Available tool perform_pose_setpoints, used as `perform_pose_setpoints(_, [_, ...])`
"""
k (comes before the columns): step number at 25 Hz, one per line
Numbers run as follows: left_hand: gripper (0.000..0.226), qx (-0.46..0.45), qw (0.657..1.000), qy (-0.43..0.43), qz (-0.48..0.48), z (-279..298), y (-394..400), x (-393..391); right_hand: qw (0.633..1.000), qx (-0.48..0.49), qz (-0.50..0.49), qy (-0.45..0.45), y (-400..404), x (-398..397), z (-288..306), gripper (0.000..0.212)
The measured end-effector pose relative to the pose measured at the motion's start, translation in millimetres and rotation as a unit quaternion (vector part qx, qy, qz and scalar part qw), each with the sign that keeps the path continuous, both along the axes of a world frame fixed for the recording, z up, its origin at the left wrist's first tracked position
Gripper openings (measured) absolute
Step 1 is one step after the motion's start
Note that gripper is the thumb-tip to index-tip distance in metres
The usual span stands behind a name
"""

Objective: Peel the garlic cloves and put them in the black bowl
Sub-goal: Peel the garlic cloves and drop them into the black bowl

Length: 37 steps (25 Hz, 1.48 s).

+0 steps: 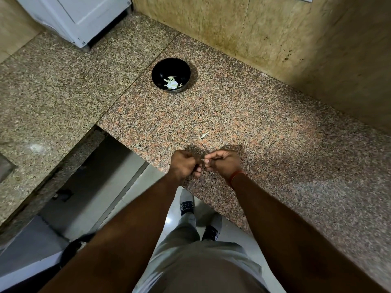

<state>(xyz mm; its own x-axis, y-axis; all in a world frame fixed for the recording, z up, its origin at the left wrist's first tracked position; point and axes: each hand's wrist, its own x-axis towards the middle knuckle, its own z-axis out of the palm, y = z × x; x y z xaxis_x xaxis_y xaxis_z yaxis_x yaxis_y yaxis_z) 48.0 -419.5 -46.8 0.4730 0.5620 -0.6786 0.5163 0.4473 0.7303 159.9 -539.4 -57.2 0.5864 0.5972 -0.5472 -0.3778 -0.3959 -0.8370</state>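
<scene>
Just now pinching a small pale garlic clove [204,161] between curled left hand [183,166] and right hand [224,163] over speckled granite table [264,127]; round black bowl [171,75] sitting at twelve o'clock, holding peeled cloves [171,83].

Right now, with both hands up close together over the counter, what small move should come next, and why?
Probably finish pulling the skin off. The left hand and right hand are curled close together, pinching a small pale piece, likely a garlic clove, between their fingertips. The black bowl farther back already holds pale pieces, so the clove would go there afterwards. Whether it is fully peeled cannot be told.
</scene>
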Motion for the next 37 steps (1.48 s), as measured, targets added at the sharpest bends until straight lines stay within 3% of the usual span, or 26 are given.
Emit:
perform_pose_setpoints(8, [0.003,-0.059,0.997,-0.01,0.052,-3,-2,2,0.994,0.029,-0.019,0.106,0,6,0,0.015])
perform_pose_setpoints(14, [0.019,-0.101,0.992,-0.024,0.074,1,-5,3,0.997,0.002,0.027,0.074,2,13,2,0.015])
perform_pose_setpoints(17, [0.019,-0.094,0.993,-0.021,0.073,0,-5,4,0.994,0.025,-0.001,0.104,3,12,4,0.015])
perform_pose_setpoints(22, [0.009,0.005,0.999,0.049,0.013,-5,-3,4,0.977,0.051,-0.078,0.191,4,9,4,0.015])
perform_pose_setpoints(26, [0.02,0.153,0.98,0.1,-0.078,-3,-2,6,0.98,0.031,-0.078,0.181,2,8,3,0.025])
perform_pose_setpoints(29, [0.016,0.248,0.953,0.108,-0.137,1,-2,5,0.986,0.016,-0.064,0.156,4,6,0,0.023])
perform_pose_setpoints(37, [0.015,0.216,0.969,0.034,-0.113,-3,-2,6,0.997,-0.046,0.05,0.045,6,5,-7,0.006])
